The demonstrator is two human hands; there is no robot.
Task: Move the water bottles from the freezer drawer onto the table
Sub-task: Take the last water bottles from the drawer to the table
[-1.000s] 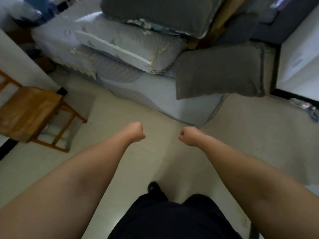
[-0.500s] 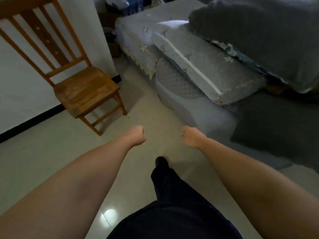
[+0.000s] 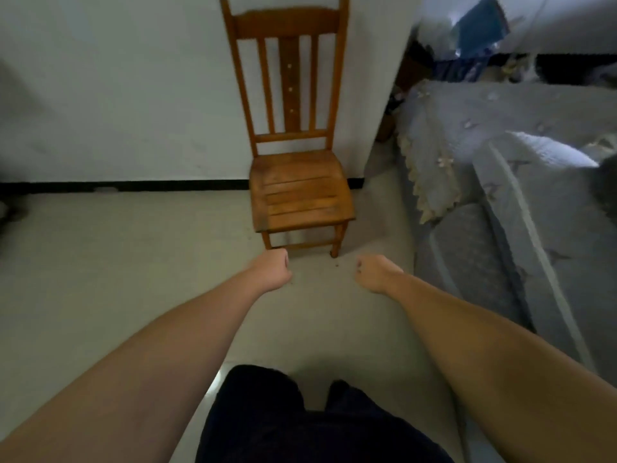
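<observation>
Pale floor (image 3: pixel 117 279) fills the left and centre, edged by a white wall (image 3: pixel 117 95) across the top. A padded sofa (image 3: pixel 500 212) bounds the right. A wooden chair (image 3: pixel 297 192) stands top centre. Below it the left hand (image 3: pixel 274 273) and right hand (image 3: pixel 373 273) are both clenched, holding nothing. No water bottles, freezer drawer or table in view.

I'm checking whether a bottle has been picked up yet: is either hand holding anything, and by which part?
Nothing is held. The left hand and right hand are both curled into empty fists.

The water bottles, freezer drawer and table are out of view.
</observation>
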